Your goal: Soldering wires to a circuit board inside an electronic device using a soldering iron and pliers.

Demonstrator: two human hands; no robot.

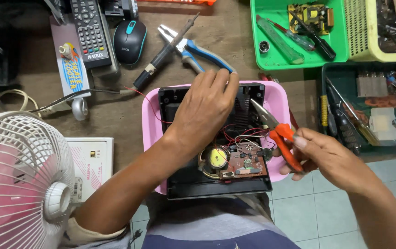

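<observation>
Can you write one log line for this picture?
left hand: inside black case | right hand: holding orange pliers | case: on pink tray

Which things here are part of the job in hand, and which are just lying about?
In use: left hand, right hand, orange-handled pliers, open black case, circuit board, pink tray.
Lying about: soldering iron, blue-handled pliers, remote control, mouse, fan.
</observation>
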